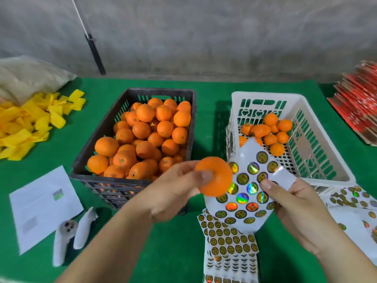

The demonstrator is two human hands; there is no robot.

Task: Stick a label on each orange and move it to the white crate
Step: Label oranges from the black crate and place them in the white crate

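My left hand [173, 190] holds one orange [214, 176] up above the table [173, 252], thumb pressed on its near face and fingers curled round the back. It sits in the air between the black crate [130, 176] and the white crate [318, 144], just touching the edge of the label sheet [244, 193]. My right hand [295, 209] pinches that sheet, thumb on top near a peeled-back corner of the backing, the other fingers folded beneath. The sheet is curved and carries rows of round holographic labels, gold, green and red in the light.

The black crate is heaped with oranges. The white crate, to its right, holds about a dozen oranges at its far end; a couple show a small round label.

Under my right hand lies a stack of more label sheets [230, 244], and further sheets [350, 201] spread to the right by the white crate. On the left of the green table lie a printed sheet of paper [40, 205], crumpled strips of white backing [81, 227], a heap of yellow wrappers [30, 123] and a pale sack [30, 76]. A pile of red flat cartons [359, 107] sits at the far right.
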